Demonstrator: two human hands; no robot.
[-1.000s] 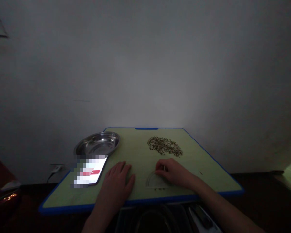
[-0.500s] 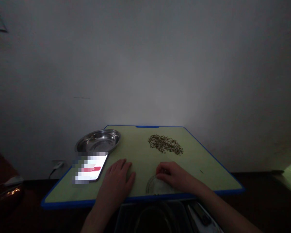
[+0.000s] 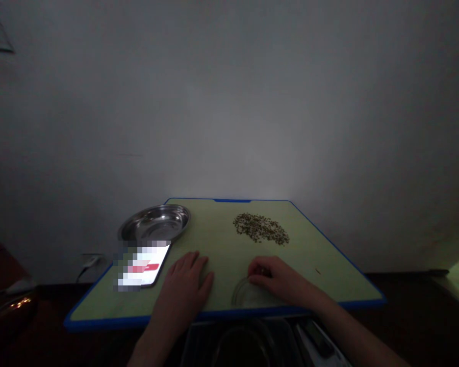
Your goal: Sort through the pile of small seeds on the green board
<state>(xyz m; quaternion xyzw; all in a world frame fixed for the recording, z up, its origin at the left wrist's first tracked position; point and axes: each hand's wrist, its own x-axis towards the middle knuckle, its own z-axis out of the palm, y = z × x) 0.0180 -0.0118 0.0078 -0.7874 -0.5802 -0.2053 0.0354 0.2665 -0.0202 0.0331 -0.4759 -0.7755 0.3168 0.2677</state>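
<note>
My left hand [image 3: 186, 285] lies flat on the pale green tabletop [image 3: 214, 229], its fingers stretched out and the thumb apart. My right hand [image 3: 271, 275] is closed in a pinch over the back rim of a clear round dish or lid [image 3: 247, 295] at the table's front edge. Whatever those fingertips hold, if anything, is hidden or too small to make out. Beyond my right hand, small brown grains or seeds [image 3: 258, 227] lie spread in a loose patch. One thin brown sliver [image 3: 318, 271] rests alone to the right.
A steel basin [image 3: 179, 224] stands at the back left. In front of it lies a phone [image 3: 153, 272] with a lit, partly blurred screen. The tabletop has a raised blue edge [image 3: 110, 322]. A grey wall [image 3: 229, 102] rises behind. Dark objects sit below the front edge.
My right hand has shifted very slightly to the right, its fingertips still pinched over the clear round thing. My left hand has stayed in place.
</note>
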